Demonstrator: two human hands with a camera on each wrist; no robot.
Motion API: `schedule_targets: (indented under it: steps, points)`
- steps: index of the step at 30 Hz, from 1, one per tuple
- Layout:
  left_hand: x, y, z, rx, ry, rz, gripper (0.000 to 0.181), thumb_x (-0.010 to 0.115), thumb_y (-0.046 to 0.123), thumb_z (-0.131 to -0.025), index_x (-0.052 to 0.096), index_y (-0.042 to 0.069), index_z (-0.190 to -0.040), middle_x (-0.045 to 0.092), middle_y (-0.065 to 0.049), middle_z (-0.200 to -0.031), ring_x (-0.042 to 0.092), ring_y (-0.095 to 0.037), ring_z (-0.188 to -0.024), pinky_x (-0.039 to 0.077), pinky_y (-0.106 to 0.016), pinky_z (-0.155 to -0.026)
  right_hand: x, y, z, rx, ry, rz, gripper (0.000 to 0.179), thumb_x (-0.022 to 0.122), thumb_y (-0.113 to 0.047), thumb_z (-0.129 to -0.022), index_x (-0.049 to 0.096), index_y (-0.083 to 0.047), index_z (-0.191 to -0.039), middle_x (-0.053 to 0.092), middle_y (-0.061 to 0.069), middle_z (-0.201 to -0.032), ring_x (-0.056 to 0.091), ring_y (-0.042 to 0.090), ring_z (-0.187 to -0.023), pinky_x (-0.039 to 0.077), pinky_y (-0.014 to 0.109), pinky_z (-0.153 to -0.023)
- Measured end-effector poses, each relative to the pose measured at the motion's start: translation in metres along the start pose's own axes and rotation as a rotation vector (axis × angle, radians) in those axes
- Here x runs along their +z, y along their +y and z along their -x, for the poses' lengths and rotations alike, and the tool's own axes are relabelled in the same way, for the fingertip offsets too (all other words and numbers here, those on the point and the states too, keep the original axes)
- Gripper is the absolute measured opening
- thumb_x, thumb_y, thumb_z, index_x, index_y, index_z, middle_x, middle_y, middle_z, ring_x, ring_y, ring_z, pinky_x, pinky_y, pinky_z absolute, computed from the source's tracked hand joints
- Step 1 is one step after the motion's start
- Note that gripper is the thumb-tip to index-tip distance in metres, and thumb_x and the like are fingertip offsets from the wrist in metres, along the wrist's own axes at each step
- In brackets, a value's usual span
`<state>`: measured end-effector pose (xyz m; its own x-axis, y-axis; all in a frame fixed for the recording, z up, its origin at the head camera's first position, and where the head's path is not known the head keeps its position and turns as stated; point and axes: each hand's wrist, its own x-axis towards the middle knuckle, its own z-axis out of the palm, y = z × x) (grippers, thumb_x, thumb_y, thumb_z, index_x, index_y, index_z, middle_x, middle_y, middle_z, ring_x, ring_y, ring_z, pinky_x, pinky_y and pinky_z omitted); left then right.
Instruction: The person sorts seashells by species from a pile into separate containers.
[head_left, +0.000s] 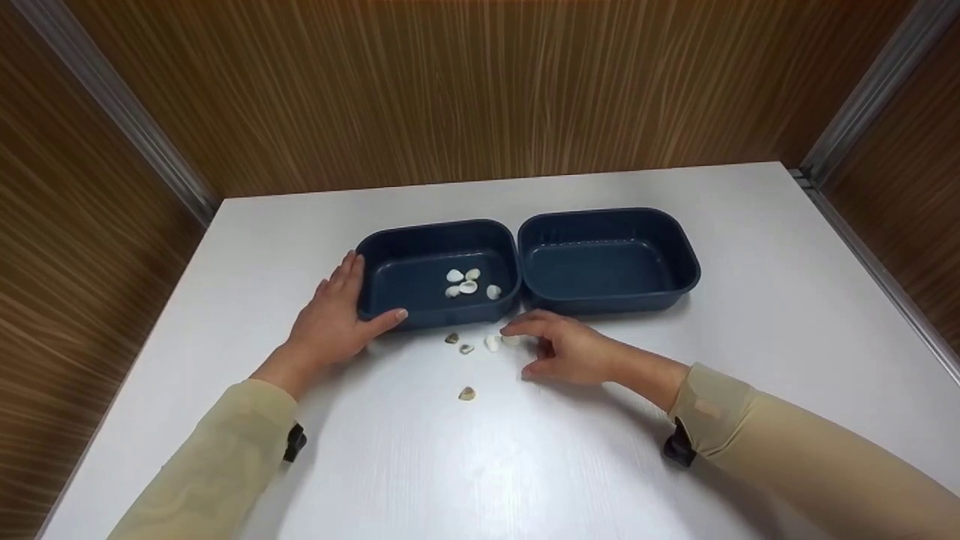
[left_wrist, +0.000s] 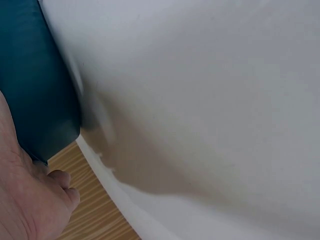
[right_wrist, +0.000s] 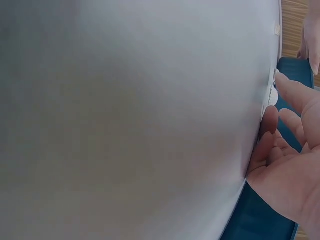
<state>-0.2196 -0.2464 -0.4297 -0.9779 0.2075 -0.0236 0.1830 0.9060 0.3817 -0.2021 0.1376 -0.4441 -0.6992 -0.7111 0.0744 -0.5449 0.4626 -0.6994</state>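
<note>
Probably the white shell (head_left: pixel 511 341) is light but brittle; pinch its edges. Your right hand (head_left: pixel 574 351) has thumb and fingers parted; your left hand (head_left: pixel 330 320) lays straight fingers against the box (head_left: pixel 450 318).

Ten shells (head_left: pixel 468 287) in all: five in one of the two trays (head_left: pixel 442 318), five on the one table (head_left: pixel 480 465). Of those five, three are brownish shells (head_left: pixel 467 394) and two are white shells (head_left: pixel 492 343), though one white shell is partly covered, so that pair is a likely count rather than a sure one. Two hands, one left hand (head_left: pixel 328 324) and one right hand (head_left: pixel 576 349); two sleeves (head_left: pixel 217 461); two black wrist pieces (head_left: pixel 295 442); three wood panels (head_left: pixel 480 90); two metal posts (head_left: pixel 105 97).
</note>
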Motion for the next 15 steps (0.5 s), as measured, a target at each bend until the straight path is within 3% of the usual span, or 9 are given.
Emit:
schedule_targets:
  steps: [7,15]
  points:
    - [0.0002,0.0002,0.001,-0.012,0.005,0.006,0.124,0.049,0.088,-0.091,0.003,0.004,-0.17,-0.001,-0.014,-0.178,0.009,-0.042,-0.162,0.011,-0.055,-0.13,-0.0007,-0.0025,0.0,0.022,-0.035,0.03,0.062,0.084,-0.006,-0.089,0.062,-0.004,-0.147,0.056,0.017,-0.142,0.056,0.013,-0.082,0.049,0.025,-0.078]
    - [-0.0004,0.0013,0.0015,-0.018,-0.006,0.002,0.125,0.048,0.089,-0.09,0.001,0.005,-0.17,-0.003,-0.013,-0.178,0.008,-0.041,-0.162,0.011,-0.054,-0.13,0.0022,-0.0002,0.0016,0.03,-0.032,0.019,0.056,0.084,-0.006,-0.09,0.066,-0.002,-0.143,0.058,0.015,-0.128,0.054,0.01,-0.08,0.048,0.024,-0.075]
